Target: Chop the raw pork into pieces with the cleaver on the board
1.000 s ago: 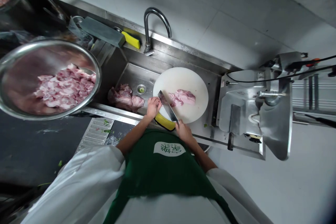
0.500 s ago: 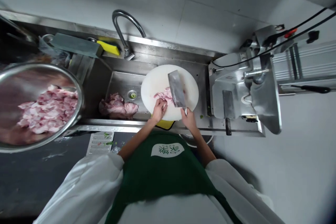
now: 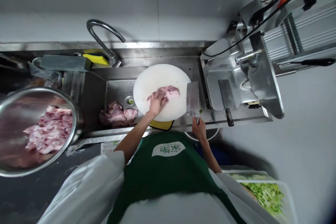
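Observation:
A pale pink piece of raw meat lies on the round white cutting board. My left hand reaches over its left end, fingers curled down on it; the fingertips are partly hidden. My right hand is closed around the handle of a cleaver. The broad blade points away from me, just past the board's right edge and apart from the meat. To the left of the board, a larger lump of raw meat rests in the sink.
A large steel bowl of cut meat stands at left. Behind the sink rises a curved faucet. A slicing machine occupies the right, with a second cleaver lying on it. Chopped greens fill a tub at lower right.
The cleaver has moved right, from over the board to beyond its edge. My left hand now lies over the meat, more of which shows. The whole view has shifted.

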Tool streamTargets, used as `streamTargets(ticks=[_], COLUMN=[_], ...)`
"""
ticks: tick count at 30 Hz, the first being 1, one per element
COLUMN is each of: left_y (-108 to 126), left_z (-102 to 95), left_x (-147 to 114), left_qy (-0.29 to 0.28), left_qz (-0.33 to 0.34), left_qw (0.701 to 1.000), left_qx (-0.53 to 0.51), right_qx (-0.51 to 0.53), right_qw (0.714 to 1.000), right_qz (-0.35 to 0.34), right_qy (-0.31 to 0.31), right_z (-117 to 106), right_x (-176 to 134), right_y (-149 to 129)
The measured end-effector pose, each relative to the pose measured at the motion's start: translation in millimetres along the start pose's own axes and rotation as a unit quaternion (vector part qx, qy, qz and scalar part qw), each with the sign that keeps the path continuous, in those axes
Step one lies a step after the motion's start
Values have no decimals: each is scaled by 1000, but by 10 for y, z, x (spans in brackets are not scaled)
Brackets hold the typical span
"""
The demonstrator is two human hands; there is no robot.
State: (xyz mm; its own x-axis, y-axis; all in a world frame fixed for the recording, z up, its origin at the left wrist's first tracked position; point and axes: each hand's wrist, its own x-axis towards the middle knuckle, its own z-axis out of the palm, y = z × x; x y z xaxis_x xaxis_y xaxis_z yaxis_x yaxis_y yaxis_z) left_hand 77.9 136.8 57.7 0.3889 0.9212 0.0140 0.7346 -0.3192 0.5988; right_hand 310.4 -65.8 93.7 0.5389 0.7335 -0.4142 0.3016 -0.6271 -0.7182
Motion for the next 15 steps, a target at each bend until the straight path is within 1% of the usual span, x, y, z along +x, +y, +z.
streamTargets(ticks=[2, 4, 6, 8, 10, 11, 12, 13, 14, 15], left_y=[192, 318, 379, 388, 349, 312, 265, 209, 146, 78], left_z=[91, 177, 241, 271, 256, 225, 176, 108, 19, -91], left_x=[326, 655, 909, 1054, 1107, 1114, 1114, 1114, 1116, 1121], left_qy=[-73, -158, -207, -232, -236, -226, -205, -171, -130, -85], left_qz=[9, 9, 7, -8, -48, -71, -95, -117, -138, -159], left_qw=[996, 980, 962, 953, 959, 967, 974, 976, 968, 953], left_qx=[55, 120, 176, 195, 148, 93, 17, -71, -162, -244], right_qx=[2, 2, 1, -8, -34, -54, -78, -103, -128, -152], right_qw=[1000, 1000, 1000, 999, 999, 998, 996, 994, 992, 988], right_qz=[-1, -6, -10, -8, -5, -5, -7, -10, -14, -21], right_qy=[4, 13, 23, 32, 36, 36, 33, 27, 15, -3], right_z=[17, 16, -6, -46, -103, -136, -171, -206, -237, -260], right_x=[15, 29, 34, 28, 11, -2, -18, -37, -57, -77], right_y=[-17, -29, -28, -12, 14, 27, 36, 38, 29, 5])
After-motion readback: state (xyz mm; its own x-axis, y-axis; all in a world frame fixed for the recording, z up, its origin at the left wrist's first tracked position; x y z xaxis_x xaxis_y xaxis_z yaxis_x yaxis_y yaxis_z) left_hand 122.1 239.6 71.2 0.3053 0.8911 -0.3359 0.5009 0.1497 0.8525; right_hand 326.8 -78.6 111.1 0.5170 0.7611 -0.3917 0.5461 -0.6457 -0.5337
